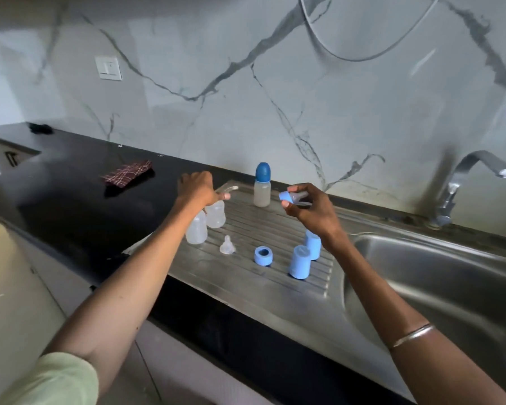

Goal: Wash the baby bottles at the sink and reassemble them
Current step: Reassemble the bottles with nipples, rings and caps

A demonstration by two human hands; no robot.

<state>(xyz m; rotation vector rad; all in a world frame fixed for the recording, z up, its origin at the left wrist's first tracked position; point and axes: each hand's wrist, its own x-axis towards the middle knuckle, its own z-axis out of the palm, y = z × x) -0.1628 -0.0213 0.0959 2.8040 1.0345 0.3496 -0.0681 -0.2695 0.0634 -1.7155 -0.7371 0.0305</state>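
My right hand (310, 209) pinches a blue collar with its clear teat (293, 197) above the ribbed drainboard (263, 287). My left hand (197, 188) curls over the top of one of two open bottles (215, 214). A capped bottle (262, 185) stands behind; a loose teat (227, 245), a blue ring (263, 256) and two blue caps (300, 262) stand nearer.

A folded maroon plaid cloth (128, 173) lies on the black surface (70, 206) at 10 o'clock. A small dark object (41, 128), too blurred to identify, sits at the far corner. A white wall switch (108, 68) is mounted on the marble backsplash (246, 83) at 11 o'clock. A thin cable (362, 55) loops at 1 o'clock.
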